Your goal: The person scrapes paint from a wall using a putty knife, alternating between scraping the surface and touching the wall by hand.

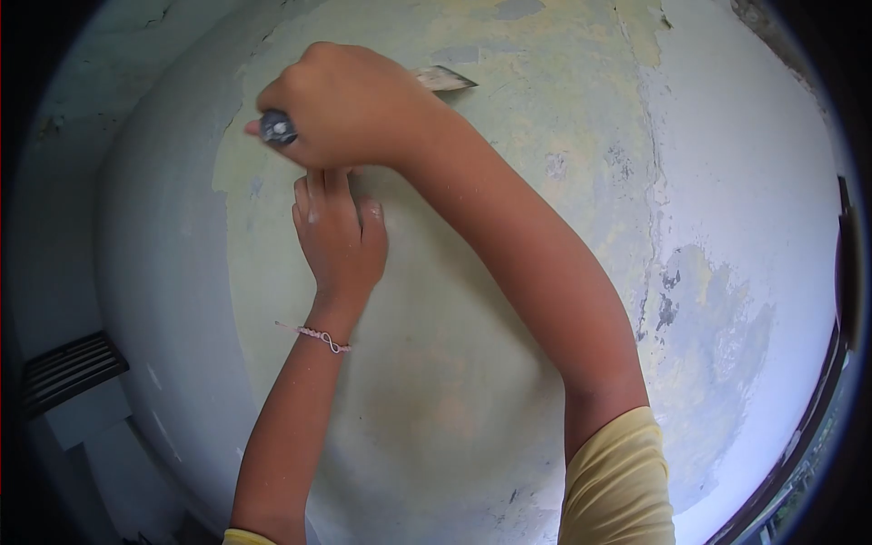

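Note:
My right hand [341,102] is closed round the dark handle of a scraper [448,80], whose metal blade shows to the right of the wrist, close to the wall. The round end of the handle sticks out at the left of my fist. Just below, my left hand [339,234] rests against the patchy greenish wall [454,327], fingers pointing up and thumb apart. Its fingertips are partly hidden behind my right hand. A braided bracelet [329,341] circles my left wrist.
Peeled, rough patches [708,318] and a long vertical crack [649,182] mark the wall on the right. A dark slatted vent [74,368] is at the lower left. A dark edge [845,272] runs down the far right.

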The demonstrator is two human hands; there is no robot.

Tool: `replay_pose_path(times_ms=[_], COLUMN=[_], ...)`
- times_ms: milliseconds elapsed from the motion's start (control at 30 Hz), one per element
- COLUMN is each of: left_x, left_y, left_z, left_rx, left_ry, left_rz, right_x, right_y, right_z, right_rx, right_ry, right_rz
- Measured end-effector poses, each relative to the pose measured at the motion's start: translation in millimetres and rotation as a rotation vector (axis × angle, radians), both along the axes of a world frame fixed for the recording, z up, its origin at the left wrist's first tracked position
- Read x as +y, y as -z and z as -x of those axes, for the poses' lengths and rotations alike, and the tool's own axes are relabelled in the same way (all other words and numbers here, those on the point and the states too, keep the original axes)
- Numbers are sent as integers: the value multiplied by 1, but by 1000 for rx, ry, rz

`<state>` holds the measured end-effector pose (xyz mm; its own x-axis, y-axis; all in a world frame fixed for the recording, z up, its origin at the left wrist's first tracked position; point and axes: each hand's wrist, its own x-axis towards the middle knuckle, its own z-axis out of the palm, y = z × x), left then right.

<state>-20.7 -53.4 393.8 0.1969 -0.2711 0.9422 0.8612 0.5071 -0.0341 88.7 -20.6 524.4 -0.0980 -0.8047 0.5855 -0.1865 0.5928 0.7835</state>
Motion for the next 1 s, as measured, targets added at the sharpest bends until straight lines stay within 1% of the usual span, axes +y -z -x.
replay_pose_path(times_ms=[33,133,167,200,233,267,333,367,433,500,533,600,667,733,800,833,900,967,1000], left_x=[-1,-1,-1,1,3,1,-2,-2,-3,-1,1,-1,-3,-4,-3,-2,-2,-2,-3], left_y=[0,0,1,2,2,1,2,2,1,4,5,3,3,4,4,5,7,9,10], left_z=[-1,5,15,21,17,9,2,0,4,16,13,5,7,7,7,9,17,21,22], left_rx=[3,-37,2,40,40,17,-4,-36,-68,-17,-21,-70,-56,-47,-146,-146,-83,-70,-51], left_ry=[-1,25,-31,-86,-76,-41,-18,-7,4,-65,-57,-88,-97,-95,-80,-73,-140,-145,-153], left_rz=[0,18,12,4,4,7,13,18,21,20,23,23,59,102,210,208,221,218,214], right_x=[2,6,1,-6,-9,-3,11,12,12,3,-1,10,17,27,37,39,38,43,47], right_y=[-4,-1,6,13,17,12,-2,-2,2,12,16,7,1,1,-4,-6,-9,-13,-18], right_z=[2,9,2,-3,-7,-5,2,7,9,6,2,13,20,23,21,21,25,33,37], right_rx=[-26,-11,-10,3,15,10,-46,-40,22,-3,-27,-7,22,59,49,41,54,71,118], right_ry=[15,31,37,4,-28,-22,138,132,-41,-78,-116,-88,-69,-248,-270,-305,-261,-220,-216], right_rz=[64,31,34,-30,-97,-93,47,39,-22,-34,-53,-34,-25,-122,-131,-141,-125,-107,-146])
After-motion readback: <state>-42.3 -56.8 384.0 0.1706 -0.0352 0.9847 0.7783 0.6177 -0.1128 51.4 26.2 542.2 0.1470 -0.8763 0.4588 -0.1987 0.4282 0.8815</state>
